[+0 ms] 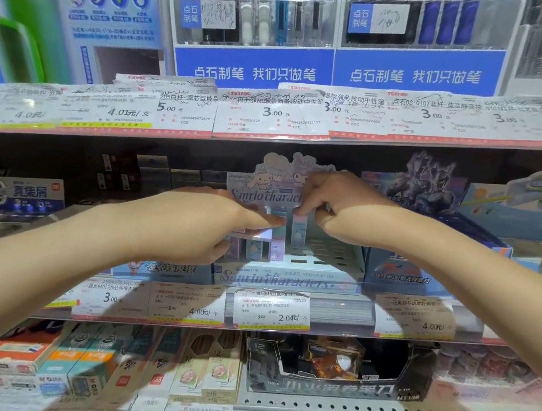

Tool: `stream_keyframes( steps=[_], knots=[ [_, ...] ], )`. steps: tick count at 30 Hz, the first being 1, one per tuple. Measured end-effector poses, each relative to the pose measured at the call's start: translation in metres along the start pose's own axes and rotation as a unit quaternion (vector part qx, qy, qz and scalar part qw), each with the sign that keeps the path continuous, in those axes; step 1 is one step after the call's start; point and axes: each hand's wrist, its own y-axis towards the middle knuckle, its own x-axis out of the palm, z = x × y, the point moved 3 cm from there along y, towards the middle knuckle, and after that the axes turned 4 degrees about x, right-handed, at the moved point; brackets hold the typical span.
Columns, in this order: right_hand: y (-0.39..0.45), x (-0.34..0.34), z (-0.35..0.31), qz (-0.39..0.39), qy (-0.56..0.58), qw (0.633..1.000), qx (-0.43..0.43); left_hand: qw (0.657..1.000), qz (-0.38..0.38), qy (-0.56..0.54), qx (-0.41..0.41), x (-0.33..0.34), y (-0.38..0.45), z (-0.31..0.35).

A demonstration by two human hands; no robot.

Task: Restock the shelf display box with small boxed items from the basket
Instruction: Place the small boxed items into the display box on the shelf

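Note:
A pastel display box (288, 279) printed with cartoon characters stands on the middle shelf, its tall back card rising behind my hands. Small boxed items (251, 248) fill its left side in rows; the slotted tray floor (321, 252) on the right is bare. My left hand (193, 227) rests over the left stack, fingers pressing the top boxes. My right hand (333, 202) pinches one upright small pastel box (299, 230) at its top, standing it beside the filled rows. No basket is in view.
Price tags (270, 309) line the shelf edges. A blue display box (399, 272) stands right of the pastel one, an eraser box (169, 270) to its left. Pen racks (255, 19) fill the upper shelf; pencil boxes (206, 366) and a dark carton (342, 370) sit below.

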Motion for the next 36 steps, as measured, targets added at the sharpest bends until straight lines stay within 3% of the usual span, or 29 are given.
stream_keyframes(
  steps=[3,5,8,12,14,19,24,36],
  knots=[
    [0.001,-0.003,0.005,0.006,0.026,0.999,0.03,1.0,0.017,-0.027,-0.002,-0.002,-0.002,0.001],
    [-0.004,-0.006,0.005,0.049,0.074,0.995,0.053,0.992,0.093,-0.079,0.01,-0.003,-0.005,-0.001],
    [-0.018,-0.012,-0.005,0.067,0.238,0.968,0.037,0.959,0.184,-0.212,0.03,-0.008,-0.01,0.001],
    [-0.033,-0.015,-0.024,0.015,0.454,0.89,0.037,0.916,0.121,-0.383,0.023,-0.011,-0.007,0.014],
    [-0.036,-0.011,-0.028,-0.01,0.505,0.861,0.056,0.901,0.089,-0.425,0.015,-0.009,-0.006,0.019],
    [-0.034,-0.007,-0.022,-0.019,0.486,0.87,0.081,0.86,0.04,-0.509,-0.019,0.0,-0.005,0.024],
    [-0.034,-0.017,-0.005,0.001,0.46,0.884,0.082,0.784,0.004,-0.617,-0.071,0.01,-0.009,0.019],
    [-0.031,-0.005,-0.011,0.115,0.496,0.857,0.079,0.74,0.104,-0.655,-0.113,0.013,-0.002,0.025]
  ],
)
